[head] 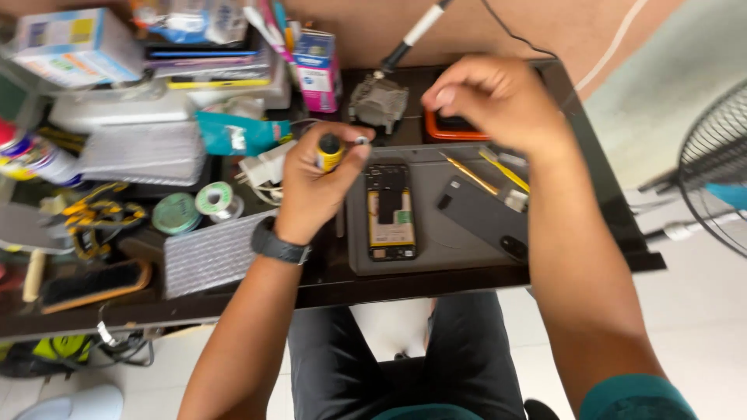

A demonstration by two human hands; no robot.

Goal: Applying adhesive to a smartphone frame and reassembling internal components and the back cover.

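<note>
A small yellow-and-black tool (330, 152) sits upright in the left hand (315, 183), the fingers curled shut around it above the left edge of a grey work mat (436, 253) — a dark watch (278, 245) rides the wrist below. The right hand (494, 101) hovers higher up, near the far edge of the dark surface (327, 289), thumb and fingertips pinched together; whether anything is held between them cannot be told. On the mat, just right of the left hand, lies an opened phone (391, 210) with its insides showing, and beside it a dark back cover (482, 214) set at an angle. Two yellow-handled tools (486, 173) rest near the mat's upper right — an orange-rimmed tray (434, 134) stands beyond them, under the right hand. Left of the mat the surface is crowded: two solder spools (196, 207), a brush (95, 284), boxes and cables. A fan (712, 171) stands at the right edge.
</note>
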